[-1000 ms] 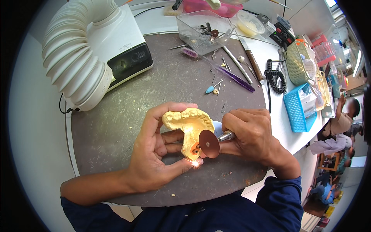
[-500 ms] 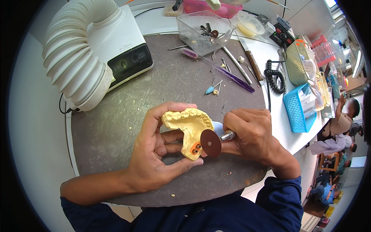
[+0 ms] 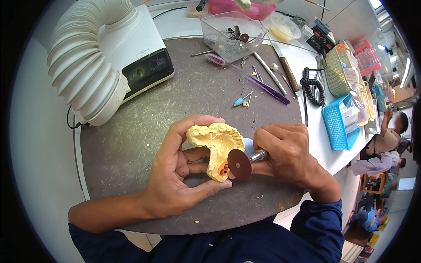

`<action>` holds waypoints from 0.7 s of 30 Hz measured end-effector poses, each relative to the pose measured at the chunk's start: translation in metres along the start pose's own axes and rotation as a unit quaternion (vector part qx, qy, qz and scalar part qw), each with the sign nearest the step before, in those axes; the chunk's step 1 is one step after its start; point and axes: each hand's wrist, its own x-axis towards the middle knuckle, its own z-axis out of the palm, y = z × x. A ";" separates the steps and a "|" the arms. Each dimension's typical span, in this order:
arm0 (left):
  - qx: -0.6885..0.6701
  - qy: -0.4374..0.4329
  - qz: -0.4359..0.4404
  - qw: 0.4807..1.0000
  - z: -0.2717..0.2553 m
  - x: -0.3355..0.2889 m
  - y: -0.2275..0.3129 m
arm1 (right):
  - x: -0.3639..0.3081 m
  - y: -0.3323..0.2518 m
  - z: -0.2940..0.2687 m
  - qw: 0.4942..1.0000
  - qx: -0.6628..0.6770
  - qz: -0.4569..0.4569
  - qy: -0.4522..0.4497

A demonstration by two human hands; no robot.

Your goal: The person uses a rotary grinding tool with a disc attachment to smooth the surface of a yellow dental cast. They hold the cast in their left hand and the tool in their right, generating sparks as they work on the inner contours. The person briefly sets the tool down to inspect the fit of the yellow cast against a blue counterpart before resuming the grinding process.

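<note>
A yellow plaster dental model (image 3: pixel 218 149) with a row of teeth along its curve is gripped by my left hand (image 3: pixel 175 171), thumb below and index finger over the top. An orange patch with dark holes shows at the model's near end. My right hand (image 3: pixel 285 151) is wrapped round a metal rotary handpiece (image 3: pixel 258 154). On its tip sits a reddish-brown disc (image 3: pixel 239 165), which overlaps the model's right side in view; whether it touches is not clear. Something pale blue (image 3: pixel 248 145) shows behind the disc, between model and right hand.
A white box-shaped machine (image 3: pixel 144 30) with a ribbed hose (image 3: pixel 83 57) stands at the left. A clear bin (image 3: pixel 232 37), a purple brush (image 3: pixel 267 90), a knife (image 3: pixel 287 70) and small burs lie at the back. Baskets, including a blue one (image 3: pixel 337 127), line the right. People sit farther right.
The dental model has shifted very slightly to the right and tilted a little in my left hand. Both hands keep their grips, and the disc stays beside the model.
</note>
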 end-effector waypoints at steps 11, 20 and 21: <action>-0.006 0.005 -0.014 1.000 -0.001 0.000 0.000 | 0.000 0.000 0.000 1.000 0.003 -0.002 0.000; -0.006 0.001 -0.016 1.000 -0.001 0.000 0.000 | -0.001 0.000 0.001 1.000 0.000 -0.001 0.003; -0.004 0.002 -0.017 1.000 -0.001 -0.001 0.000 | 0.000 0.000 0.000 1.000 -0.005 -0.004 -0.007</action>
